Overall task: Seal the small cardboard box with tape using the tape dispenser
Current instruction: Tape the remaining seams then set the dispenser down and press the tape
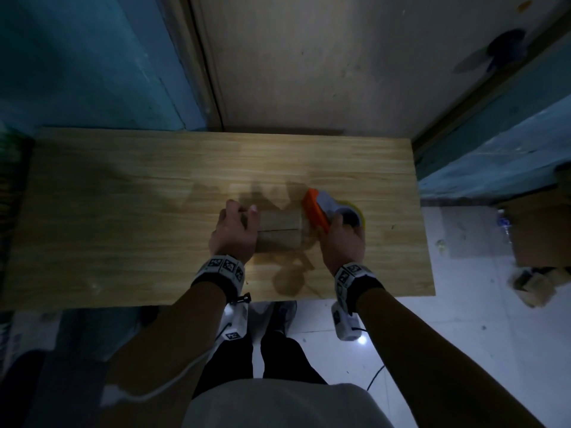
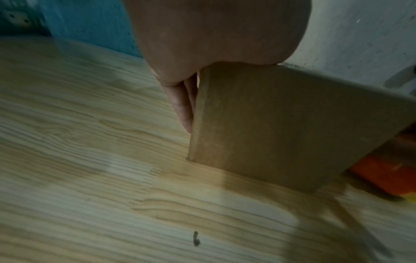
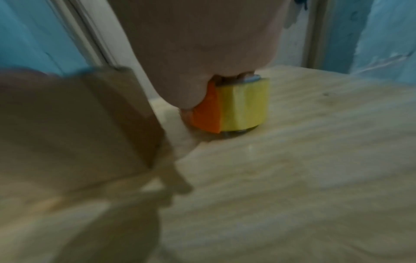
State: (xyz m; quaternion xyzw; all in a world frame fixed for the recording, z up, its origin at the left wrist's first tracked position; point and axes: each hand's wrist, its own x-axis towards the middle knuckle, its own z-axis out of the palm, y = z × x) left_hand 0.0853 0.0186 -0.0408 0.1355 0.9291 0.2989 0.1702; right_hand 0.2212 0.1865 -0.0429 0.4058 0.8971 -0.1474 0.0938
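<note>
Bare tabletop [image 1: 108, 217] fills the left half and far strip of the frame, open to a hand. At centre, the small cardboard box [image 1: 279, 231] and the tape dispenser [image 1: 321, 211] just right of it block passage; the wall [image 1: 309, 72] bounds the upper edge.

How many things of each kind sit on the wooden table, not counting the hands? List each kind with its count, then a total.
Small cardboard box: 1
Tape dispenser, orange and grey with a yellow tape roll: 1
Total: 2

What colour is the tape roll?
Yellow: the tape roll shows best in the right wrist view.
</note>
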